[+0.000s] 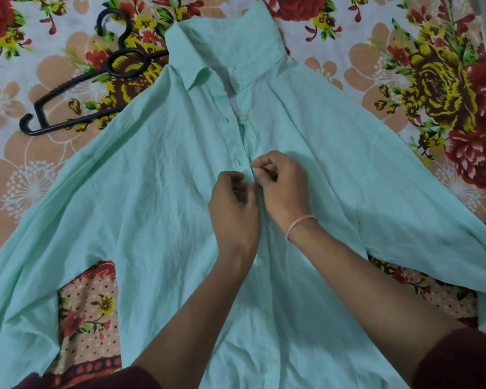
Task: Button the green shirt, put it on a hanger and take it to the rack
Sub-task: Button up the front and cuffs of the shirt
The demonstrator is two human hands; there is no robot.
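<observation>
**Both hands pinch the shirt front at mid-chest**

The green shirt [157, 214] lies face up and spread flat on a bed covered by a floral bedsheet [390, 80], collar away from the person, sleeves fanned out to either side. Both hands meet over the button strip, about halfway down the chest. The left hand [233, 209] has its grip pressed together on the left edge of the opening, fingers curled in and pinching the cloth. The right hand [285, 183], just beside it and touching it at the fingertips, pinches the opposite edge; whether a button sits between its fingers cannot be told. A thin pink band [299, 224] circles the right wrist.

Beyond the grips, toward the collar, two white buttons [244, 117] show along the strip with the front lying open there. Nearer than the grips, another button shows on the closed front. The black hanger [76, 80] lies on the bedsheet well to the left and beyond the left grip, its one end tucked under the shirt's shoulder.
</observation>
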